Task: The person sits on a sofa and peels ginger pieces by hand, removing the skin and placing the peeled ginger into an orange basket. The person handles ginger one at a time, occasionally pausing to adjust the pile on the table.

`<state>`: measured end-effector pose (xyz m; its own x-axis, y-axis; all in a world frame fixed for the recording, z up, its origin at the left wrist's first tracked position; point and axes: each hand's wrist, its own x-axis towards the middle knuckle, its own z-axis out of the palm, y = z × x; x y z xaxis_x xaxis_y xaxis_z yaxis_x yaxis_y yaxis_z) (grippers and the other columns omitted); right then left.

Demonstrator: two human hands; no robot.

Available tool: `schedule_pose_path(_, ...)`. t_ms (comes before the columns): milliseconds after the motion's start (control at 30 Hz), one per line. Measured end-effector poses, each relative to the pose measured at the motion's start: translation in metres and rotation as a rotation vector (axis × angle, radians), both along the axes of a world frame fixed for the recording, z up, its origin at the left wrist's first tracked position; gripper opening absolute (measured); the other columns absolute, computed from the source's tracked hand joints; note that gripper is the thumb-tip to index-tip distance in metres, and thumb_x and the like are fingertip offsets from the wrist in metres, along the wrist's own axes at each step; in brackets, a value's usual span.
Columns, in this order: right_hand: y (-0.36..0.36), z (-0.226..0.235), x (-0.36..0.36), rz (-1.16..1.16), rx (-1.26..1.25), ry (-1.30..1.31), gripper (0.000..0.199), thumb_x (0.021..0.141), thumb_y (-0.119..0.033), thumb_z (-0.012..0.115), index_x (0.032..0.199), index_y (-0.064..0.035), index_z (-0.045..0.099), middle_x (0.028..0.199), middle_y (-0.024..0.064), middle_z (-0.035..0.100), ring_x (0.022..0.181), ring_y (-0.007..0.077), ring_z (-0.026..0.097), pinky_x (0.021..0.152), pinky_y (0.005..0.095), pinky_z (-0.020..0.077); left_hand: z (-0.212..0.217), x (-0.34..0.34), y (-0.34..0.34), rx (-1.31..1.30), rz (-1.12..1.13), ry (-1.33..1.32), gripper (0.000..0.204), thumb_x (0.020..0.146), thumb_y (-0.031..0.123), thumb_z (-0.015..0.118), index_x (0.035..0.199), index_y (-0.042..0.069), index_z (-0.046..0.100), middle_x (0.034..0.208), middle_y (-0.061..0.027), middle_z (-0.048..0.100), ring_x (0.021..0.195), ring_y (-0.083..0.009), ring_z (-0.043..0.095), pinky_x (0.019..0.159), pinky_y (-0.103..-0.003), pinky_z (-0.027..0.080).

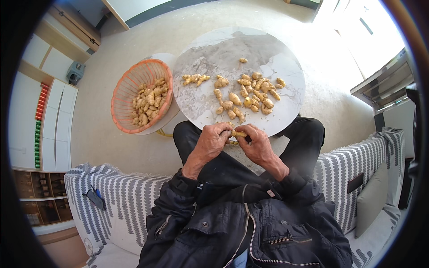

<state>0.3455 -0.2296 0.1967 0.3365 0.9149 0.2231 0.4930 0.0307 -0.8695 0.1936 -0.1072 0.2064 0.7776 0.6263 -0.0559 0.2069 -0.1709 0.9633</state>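
Between my two hands, just over the near edge of the round table (196, 105), is a small piece of ginger root (239, 133). My left hand (213, 142) pinches its left end with thumb and fingers. On the other end, my right hand (258, 145) closes its thumb and fingertips. Part of the piece is hidden by my fingers. Several loose ginger pieces (257, 89) lie heaped on the tabletop beyond my hands. To the left of that heap rests a larger, branched ginger root (195, 79).
An orange plastic basket (117, 100) with many ginger roots stands left of the table on a low stool (172, 117). Small crumbs dot the tabletop. My legs (304, 134) are under the table's near edge. A sofa with a grey-and-white throw (116, 196) surrounds me.
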Motion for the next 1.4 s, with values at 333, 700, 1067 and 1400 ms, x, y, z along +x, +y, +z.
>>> schedule_pose_path(333,-0.001,-0.006,0.0,0.004,0.05,-0.03,0.021,0.089,-0.002,0.069,0.11,-0.0015,0.068,0.092,0.012,0.068,0.074,0.0226,0.069,0.066,0.0327,0.0542,-0.016,0.004,-0.004,0.143,0.061,0.052,0.012,0.1,0.006,0.058,0.102,-0.003,0.065,0.075,-0.0056,0.068,0.062,-0.0117,0.066,0.058,-0.026,0.054)
schedule_pose_path(700,-0.002,-0.004,0.009,0.103,-0.224,0.775,0.026,0.103,-0.018,0.06,0.116,0.0037,0.063,0.086,0.0108,0.072,0.063,0.0125,0.065,0.054,0.0268,0.0539,-0.005,-0.002,-0.007,-0.02,-0.026,-0.11,0.023,0.097,0.002,0.062,0.12,-0.004,0.065,0.096,-0.0089,0.07,0.079,-0.0125,0.068,0.068,-0.027,0.057)
schedule_pose_path(1067,-0.004,-0.01,0.011,0.073,-0.211,0.922,0.032,0.109,-0.025,0.051,0.119,0.0028,0.062,0.087,0.0094,0.07,0.062,0.0124,0.065,0.054,0.0267,0.0546,-0.008,-0.001,-0.008,-0.168,0.051,-0.122,0.027,0.097,0.0,0.06,0.123,-0.005,0.065,0.091,-0.0106,0.071,0.076,-0.0136,0.069,0.067,-0.028,0.057)
schedule_pose_path(1400,-0.003,-0.004,-0.001,0.066,-0.153,0.459,0.026,0.108,-0.02,0.052,0.114,0.0019,0.065,0.078,0.0065,0.067,0.061,0.0095,0.062,0.053,0.0254,0.053,-0.004,0.001,-0.006,-0.092,0.09,-0.007,0.02,0.097,0.002,0.06,0.115,-0.005,0.066,0.087,-0.0074,0.07,0.073,-0.0128,0.068,0.066,-0.027,0.057)
